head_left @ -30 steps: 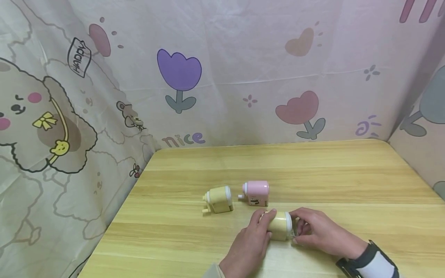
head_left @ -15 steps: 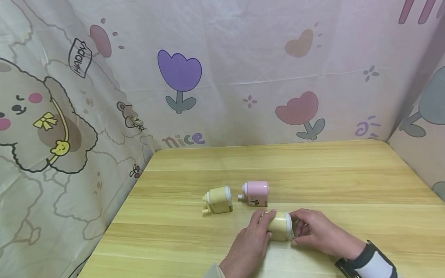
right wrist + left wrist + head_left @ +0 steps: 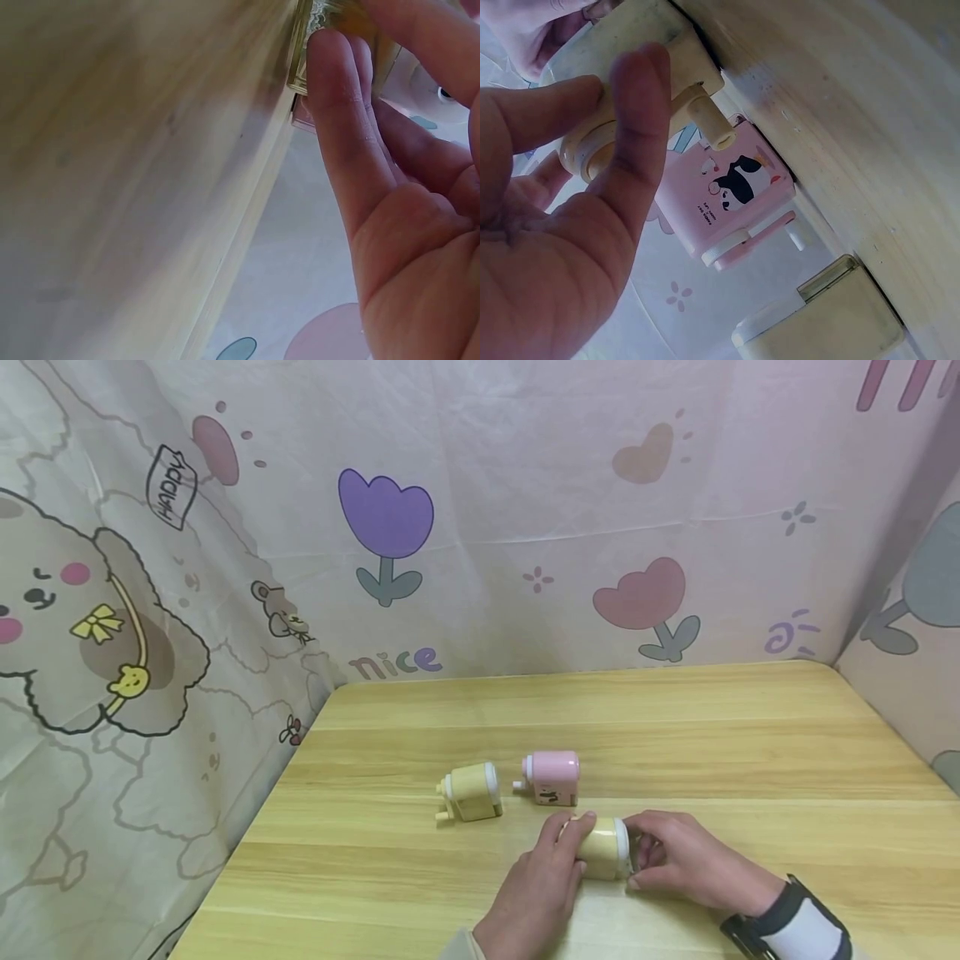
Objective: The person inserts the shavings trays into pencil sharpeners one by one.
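Note:
A pale yellow crank pencil sharpener (image 3: 602, 852) lies on the table near its front. My left hand (image 3: 536, 889) grips its crank end, thumb and fingers on either side of the body. In the left wrist view, the crank knob (image 3: 714, 126) sticks out beyond the fingers. At the white-rimmed end, my right hand (image 3: 686, 860) pinches a small clear shavings drawer (image 3: 301, 56) with curled fingers. Most of that drawer is hidden behind the fingertips. Behind the hands, a pink sharpener (image 3: 556, 778) with a panda print stands beside a second yellow sharpener (image 3: 474, 792).
The wood-grain table (image 3: 750, 735) reaches back to a printed cloth (image 3: 495, 527) that also hangs at both sides. The pink sharpener stands just behind the gripped one, the second yellow one to its left. A dark cord (image 3: 171, 933) runs beside the table's left edge.
My right hand has shifted very slightly left, and less of the clear drawer shows between it and the sharpener. The left hand and the other sharpeners have stayed put.

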`<state>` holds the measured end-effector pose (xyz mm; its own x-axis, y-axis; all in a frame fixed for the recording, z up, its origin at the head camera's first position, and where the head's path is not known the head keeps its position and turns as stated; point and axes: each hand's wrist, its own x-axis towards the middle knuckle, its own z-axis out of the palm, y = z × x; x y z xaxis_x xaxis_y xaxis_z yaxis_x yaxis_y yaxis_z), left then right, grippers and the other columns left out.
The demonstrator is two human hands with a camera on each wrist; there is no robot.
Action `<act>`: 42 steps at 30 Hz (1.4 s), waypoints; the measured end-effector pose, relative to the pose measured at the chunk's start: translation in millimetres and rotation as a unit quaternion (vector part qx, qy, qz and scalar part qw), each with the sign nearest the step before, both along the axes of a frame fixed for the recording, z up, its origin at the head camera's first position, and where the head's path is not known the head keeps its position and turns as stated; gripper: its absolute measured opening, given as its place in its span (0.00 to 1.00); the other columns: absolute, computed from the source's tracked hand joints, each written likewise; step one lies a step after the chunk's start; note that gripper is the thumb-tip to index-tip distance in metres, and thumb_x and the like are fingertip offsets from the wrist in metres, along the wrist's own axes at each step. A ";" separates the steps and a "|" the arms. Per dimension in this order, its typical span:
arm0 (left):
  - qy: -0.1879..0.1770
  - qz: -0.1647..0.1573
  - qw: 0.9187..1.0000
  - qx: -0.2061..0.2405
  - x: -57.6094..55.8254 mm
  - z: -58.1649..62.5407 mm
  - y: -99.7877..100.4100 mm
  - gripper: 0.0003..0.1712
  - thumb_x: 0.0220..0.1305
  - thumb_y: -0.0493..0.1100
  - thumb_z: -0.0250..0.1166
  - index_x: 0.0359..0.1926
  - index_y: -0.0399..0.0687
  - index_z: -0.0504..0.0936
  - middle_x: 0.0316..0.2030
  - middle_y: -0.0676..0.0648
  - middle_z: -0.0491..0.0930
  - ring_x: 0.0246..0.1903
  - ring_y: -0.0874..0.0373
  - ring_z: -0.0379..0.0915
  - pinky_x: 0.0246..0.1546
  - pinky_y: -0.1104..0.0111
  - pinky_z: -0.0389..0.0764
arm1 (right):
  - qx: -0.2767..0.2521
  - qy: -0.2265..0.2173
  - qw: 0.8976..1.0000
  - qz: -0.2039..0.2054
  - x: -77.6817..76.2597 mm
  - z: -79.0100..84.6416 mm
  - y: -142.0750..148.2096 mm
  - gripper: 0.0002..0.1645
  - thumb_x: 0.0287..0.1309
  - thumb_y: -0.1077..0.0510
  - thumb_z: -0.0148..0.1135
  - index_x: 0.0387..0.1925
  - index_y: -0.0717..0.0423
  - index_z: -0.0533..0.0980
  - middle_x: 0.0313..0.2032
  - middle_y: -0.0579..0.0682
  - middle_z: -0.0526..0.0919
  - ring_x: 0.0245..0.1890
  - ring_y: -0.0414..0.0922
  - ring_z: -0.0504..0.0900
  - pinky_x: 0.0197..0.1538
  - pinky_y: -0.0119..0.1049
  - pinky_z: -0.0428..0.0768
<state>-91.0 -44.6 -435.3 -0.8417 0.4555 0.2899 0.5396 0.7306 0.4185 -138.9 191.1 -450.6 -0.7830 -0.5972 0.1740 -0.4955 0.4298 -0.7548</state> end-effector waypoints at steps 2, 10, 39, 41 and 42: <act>0.001 0.000 1.000 0.000 -0.3 -0.1 -0.1 0.30 0.70 0.43 0.54 0.70 0.59 0.58 0.61 0.51 0.64 0.30 0.61 0.75 0.30 0.73 0.76 | -0.001 0.002 1.000 0.002 -0.4 -0.5 -0.5 0.35 0.40 0.49 0.75 0.50 0.59 0.75 0.32 0.38 0.77 0.29 0.35 0.77 0.33 0.33 0.79; 0.006 -0.005 1.000 0.005 -0.7 0.4 -1.0 0.30 0.70 0.43 0.54 0.71 0.59 0.58 0.61 0.51 0.64 0.30 0.61 0.75 0.31 0.73 0.76 | -0.006 0.013 1.000 0.009 -0.5 -0.5 -3.9 0.36 0.40 0.50 0.75 0.52 0.60 0.74 0.33 0.38 0.77 0.29 0.35 0.77 0.32 0.32 0.79; 0.014 -0.014 1.000 0.007 -1.9 -0.4 -2.1 0.31 0.69 0.41 0.55 0.71 0.60 0.59 0.61 0.52 0.64 0.29 0.63 0.73 0.29 0.74 0.74 | 0.006 0.022 1.000 0.003 -3.4 0.5 -10.1 0.38 0.39 0.50 0.76 0.55 0.51 0.72 0.35 0.37 0.77 0.31 0.35 0.76 0.33 0.33 0.78; 0.013 -0.012 1.000 0.006 -1.8 -0.4 -2.0 0.31 0.68 0.41 0.55 0.70 0.60 0.59 0.61 0.52 0.64 0.29 0.62 0.74 0.30 0.74 0.75 | 0.004 0.016 1.000 0.003 -3.7 0.7 -10.6 0.39 0.39 0.50 0.76 0.56 0.51 0.72 0.36 0.38 0.77 0.32 0.35 0.76 0.33 0.33 0.78; 0.013 -0.012 1.000 0.006 -1.8 -0.5 -2.0 0.32 0.68 0.41 0.55 0.70 0.60 0.59 0.61 0.52 0.64 0.30 0.62 0.74 0.30 0.73 0.75 | 0.003 0.013 1.000 0.003 -3.9 0.8 -10.8 0.39 0.39 0.49 0.76 0.56 0.51 0.72 0.36 0.38 0.78 0.32 0.35 0.76 0.33 0.33 0.78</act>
<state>-92.8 -46.6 -435.7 -0.8230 0.4718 0.3163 0.5672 0.7127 0.4127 -142.8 180.4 -449.8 -0.7743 -0.6034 0.1909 -0.5176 0.4302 -0.7396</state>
